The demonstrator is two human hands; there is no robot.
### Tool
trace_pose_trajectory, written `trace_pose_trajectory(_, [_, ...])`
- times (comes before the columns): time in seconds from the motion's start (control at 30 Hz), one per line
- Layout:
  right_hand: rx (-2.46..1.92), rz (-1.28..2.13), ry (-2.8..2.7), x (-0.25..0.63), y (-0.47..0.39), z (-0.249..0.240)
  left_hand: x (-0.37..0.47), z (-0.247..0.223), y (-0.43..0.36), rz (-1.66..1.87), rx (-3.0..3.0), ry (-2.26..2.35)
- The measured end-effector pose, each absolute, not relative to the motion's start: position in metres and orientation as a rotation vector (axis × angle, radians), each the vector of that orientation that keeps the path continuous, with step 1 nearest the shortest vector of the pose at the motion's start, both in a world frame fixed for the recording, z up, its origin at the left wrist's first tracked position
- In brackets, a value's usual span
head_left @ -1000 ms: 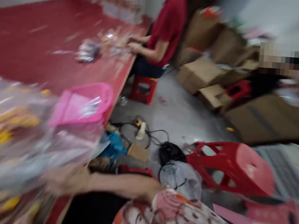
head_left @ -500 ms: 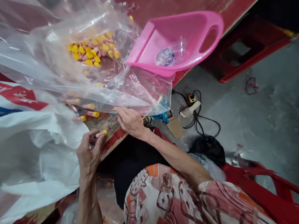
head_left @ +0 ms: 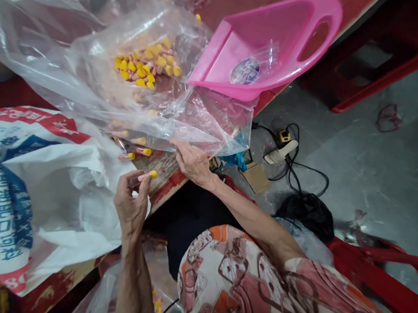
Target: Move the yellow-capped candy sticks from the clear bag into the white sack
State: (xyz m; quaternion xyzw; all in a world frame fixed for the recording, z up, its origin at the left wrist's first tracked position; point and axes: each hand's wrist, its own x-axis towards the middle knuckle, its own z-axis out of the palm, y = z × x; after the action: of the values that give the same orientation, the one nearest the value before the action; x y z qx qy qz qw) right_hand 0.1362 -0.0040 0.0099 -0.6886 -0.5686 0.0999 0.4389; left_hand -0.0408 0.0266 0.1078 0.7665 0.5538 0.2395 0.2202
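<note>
My left hand pinches a small tube with a yellow cap above the table's edge. At the rim of a large clear plastic bag, my right hand has its fingers pressed together, touching the bag's edge. Many yellow-capped pink pieces lie in a heap inside the bag. Several more tubes rest on the wood between my hands and the bag, some of them under the film.
A pink scoop with a round label in it lies on the bag at the table's edge. White printed sack at left. Red stool, cables, a slipper and a black bag are on the floor at right.
The view has shifted, so the bag, scoop and floor items sit further right. My left hand still holds the tube, and my right hand remains at the bag's edge.
</note>
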Motion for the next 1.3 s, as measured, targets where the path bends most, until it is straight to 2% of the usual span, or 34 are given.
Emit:
trace_pose_trajectory(0.1, [-1.727, 0.241, -1.421, 0.137, -0.003, 0.009, -0.036, 0.099, 0.025, 0.738, 2.114, 1.564])
trace_pose_trajectory(0.3, [-1.716, 0.260, -1.380, 0.138, -0.003, 0.008, -0.044, 0.096, 0.037, 0.464, 2.136, 1.473])
trace_pose_trajectory(0.43, [-1.671, 0.269, -1.361, 0.140, -0.003, 0.005, -0.049, 0.093, 0.031, 0.684, 2.057, 1.642])
trace_pose_trajectory(0.6, [-1.629, 0.230, -1.348, 0.140, -0.006, 0.003, -0.048, 0.088, 0.025, 0.609, 2.002, 1.675])
trace_pose_trajectory(0.77, [-1.593, 0.201, -1.361, 0.142, -0.006, 0.002, -0.042, 0.089, 0.022, 0.853, 1.985, 1.657])
trace_pose_trajectory(0.9, [-1.605, 0.153, -1.359, 0.141, -0.005, 0.004, -0.035, 0.074, 0.021, 0.603, 1.987, 1.717])
trace_pose_trajectory(1.1, [-1.618, 0.129, -1.376, 0.142, -0.006, 0.003, -0.039, 0.064, 0.019, 0.799, 1.994, 1.678])
trace_pose_trajectory(1.23, [-1.631, 0.132, -1.363, 0.143, -0.007, 0.002, -0.040, 0.058, 0.022, 0.552, 2.042, 1.746])
trace_pose_trajectory(1.3, [-1.634, 0.137, -1.355, 0.143, -0.007, 0.002, -0.039, 0.058, 0.025, 0.539, 2.038, 1.710])
